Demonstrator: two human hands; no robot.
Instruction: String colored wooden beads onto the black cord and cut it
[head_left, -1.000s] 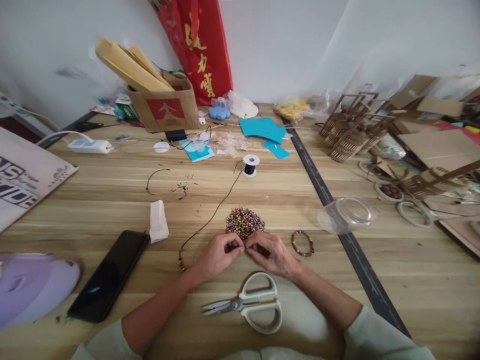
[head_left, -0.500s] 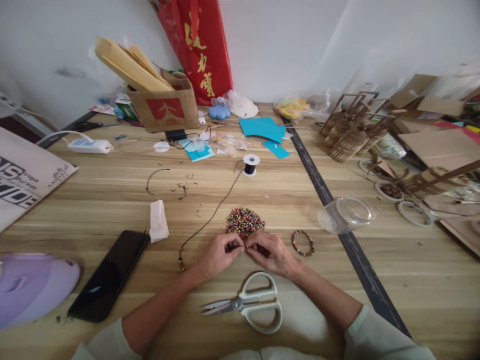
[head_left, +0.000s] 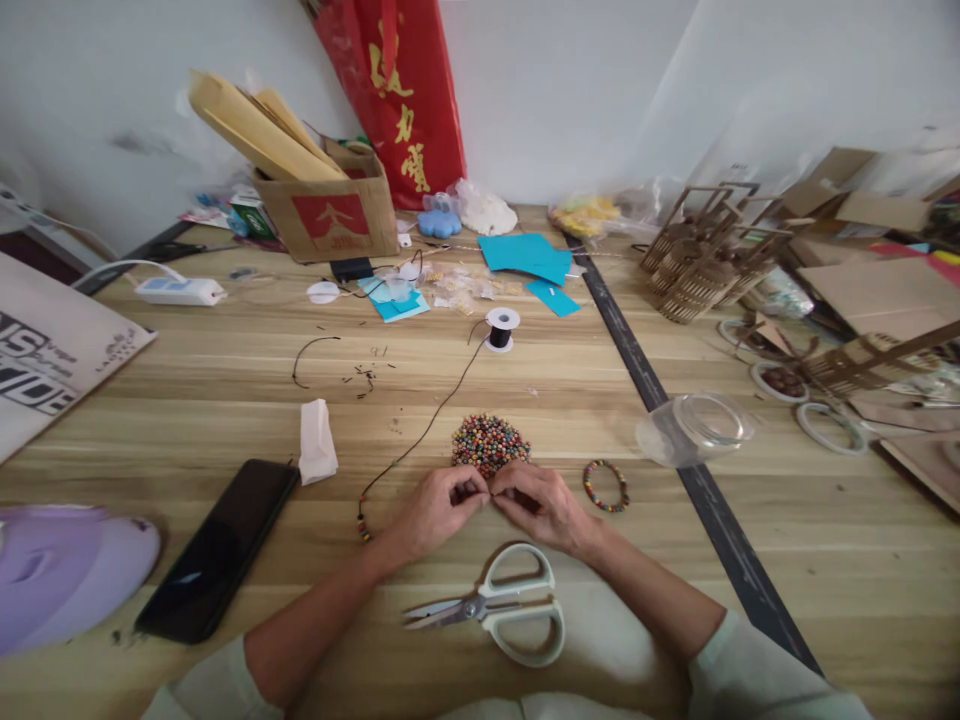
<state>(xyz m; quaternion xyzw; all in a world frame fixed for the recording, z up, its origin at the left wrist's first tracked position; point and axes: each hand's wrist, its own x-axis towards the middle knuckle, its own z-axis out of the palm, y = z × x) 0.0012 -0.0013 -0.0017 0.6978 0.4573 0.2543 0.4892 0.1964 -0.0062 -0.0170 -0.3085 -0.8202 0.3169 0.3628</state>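
Observation:
My left hand (head_left: pixel 444 508) and my right hand (head_left: pixel 541 508) meet fingertip to fingertip, each closed in a pinch, just in front of a pile of small multicoloured beads (head_left: pixel 491 443). A black cord (head_left: pixel 429 428) runs from a spool (head_left: pixel 501 330) and passes under my left wrist; my left fingers appear to pinch its end. A few threaded beads (head_left: pixel 364 529) sit on it beside that wrist. What the right fingertips hold is too small to make out. Right of my right hand lies a beaded bracelet (head_left: pixel 606 487). Scissors (head_left: pixel 484 605) with pale handles lie between my forearms.
At left are a black phone (head_left: pixel 219 550), a folded white paper (head_left: pixel 318 442) and a purple object (head_left: pixel 75 580). A clear jar (head_left: pixel 694 430) lies right of the bracelet. Farther back stand a cardboard box (head_left: pixel 330 215), blue sheets (head_left: pixel 525 260) and small woven baskets (head_left: pixel 690 275).
Both hands stay in the same place with fingertips together. A tiny light speck between the fingertips earlier is now harder to see. Nothing else has visibly moved.

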